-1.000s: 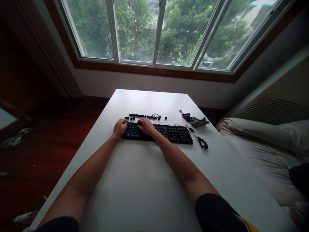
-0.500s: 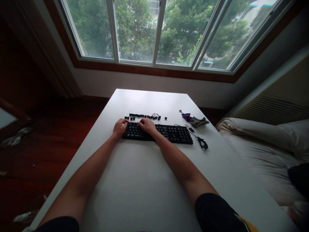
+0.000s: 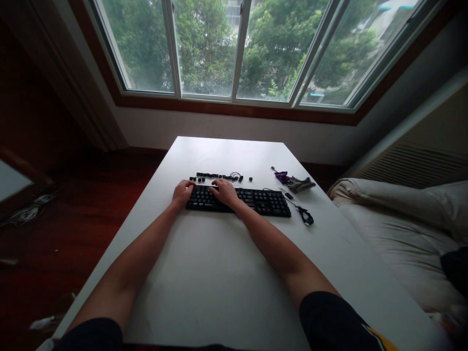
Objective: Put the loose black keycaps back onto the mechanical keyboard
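A black keyboard [image 3: 252, 200] lies flat across the white table, its keys facing up. My left hand [image 3: 182, 193] is at its upper left corner, fingers curled around that end. Over the upper row of keys, left of the middle, is my right hand [image 3: 225, 193]. Its thumb and forefinger are apart, and I see nothing between them. Just beyond the keyboard, loose black keycaps [image 3: 212, 175] lie in a rough line, with a few more nearer my left hand. A thin wire loop [image 3: 236, 175] rests among them.
On the right of the white table [image 3: 215, 273] lie a coiled black cable [image 3: 306, 217], a small black piece [image 3: 289, 196], and a purple and grey cloth bundle [image 3: 298, 184]. A pale sofa [image 3: 398, 234] stands along the right side. The window is beyond the table.
My right hand has shifted slightly to the right over the keys, its thumb and forefinger a little further apart. My left hand stays at the keyboard's corner. The view has moved slightly.
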{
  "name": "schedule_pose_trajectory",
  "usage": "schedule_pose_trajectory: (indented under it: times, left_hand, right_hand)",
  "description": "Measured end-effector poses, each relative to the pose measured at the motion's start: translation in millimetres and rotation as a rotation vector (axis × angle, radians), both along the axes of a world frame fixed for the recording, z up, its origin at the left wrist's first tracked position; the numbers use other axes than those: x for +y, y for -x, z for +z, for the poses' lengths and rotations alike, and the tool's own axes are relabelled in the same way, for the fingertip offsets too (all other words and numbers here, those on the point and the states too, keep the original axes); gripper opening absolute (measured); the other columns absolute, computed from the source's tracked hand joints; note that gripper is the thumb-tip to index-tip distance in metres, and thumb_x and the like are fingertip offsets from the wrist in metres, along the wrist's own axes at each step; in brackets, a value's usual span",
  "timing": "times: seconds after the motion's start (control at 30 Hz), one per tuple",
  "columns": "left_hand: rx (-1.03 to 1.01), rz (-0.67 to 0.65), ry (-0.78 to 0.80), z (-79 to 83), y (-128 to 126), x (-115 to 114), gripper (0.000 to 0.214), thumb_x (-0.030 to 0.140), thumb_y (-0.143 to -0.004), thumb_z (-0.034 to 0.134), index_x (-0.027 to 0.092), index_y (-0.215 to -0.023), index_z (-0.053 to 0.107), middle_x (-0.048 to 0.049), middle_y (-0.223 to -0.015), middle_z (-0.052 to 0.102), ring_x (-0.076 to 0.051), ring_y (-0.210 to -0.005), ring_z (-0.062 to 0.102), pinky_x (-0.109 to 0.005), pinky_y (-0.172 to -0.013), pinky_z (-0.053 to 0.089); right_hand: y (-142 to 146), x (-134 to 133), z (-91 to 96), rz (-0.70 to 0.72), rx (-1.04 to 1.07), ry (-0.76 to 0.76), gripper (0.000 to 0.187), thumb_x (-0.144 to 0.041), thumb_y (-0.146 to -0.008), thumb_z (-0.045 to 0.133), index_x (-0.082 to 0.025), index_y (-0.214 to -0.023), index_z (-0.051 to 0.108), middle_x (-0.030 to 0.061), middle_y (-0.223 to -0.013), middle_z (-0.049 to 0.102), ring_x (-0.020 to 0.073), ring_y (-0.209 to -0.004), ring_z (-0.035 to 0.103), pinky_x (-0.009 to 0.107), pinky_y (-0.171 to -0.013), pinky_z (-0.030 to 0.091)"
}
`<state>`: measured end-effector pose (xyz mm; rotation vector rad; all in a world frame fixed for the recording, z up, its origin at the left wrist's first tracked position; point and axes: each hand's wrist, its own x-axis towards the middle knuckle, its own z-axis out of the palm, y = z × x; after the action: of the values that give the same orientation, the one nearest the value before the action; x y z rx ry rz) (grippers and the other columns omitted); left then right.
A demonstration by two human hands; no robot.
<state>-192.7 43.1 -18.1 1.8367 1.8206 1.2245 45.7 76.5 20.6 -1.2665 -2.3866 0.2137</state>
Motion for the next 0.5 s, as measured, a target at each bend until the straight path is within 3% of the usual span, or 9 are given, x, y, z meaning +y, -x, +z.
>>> schedule_pose_trajectory:
  times: [0.27, 0.5]
  left_hand:
    - [0.226, -0.025, -0.079, 22.6, -18.0, 16.1, 0.019, 0.026, -0.088, 0.058, 0.023, -0.095, 0.075, -0.008, -0.104, 0.068, -0.028, -0.105, 0.057, -0.044, -0.102, 0.044]
    - [0.464, -0.097, -0.043, 35.7, -23.3, 54.7, 0.026, 0.025, -0.078, 0.07, 0.026, -0.103, 0.076, -0.0101, -0.112, 0.065, -0.033, -0.115, 0.048, -0.048, -0.103, 0.04]
  right_hand:
    - [-58.7, -51.9, -4.7, 0.138, 0.056, -0.149, 0.033, -0.038, -0.098, 0.058, -0.022, -0.127, 0.066, 0.0138, -0.127, 0.062, 0.0295, -0.121, 0.053, 0.046, -0.106, 0.04]
    - [-71.4, -68.6, -13.2, 0.183, 0.083, -0.214, 0.035, -0.036, -0.097, 0.06, -0.023, -0.129, 0.065, 0.0135, -0.135, 0.06, 0.0303, -0.127, 0.051, 0.048, -0.109, 0.04]
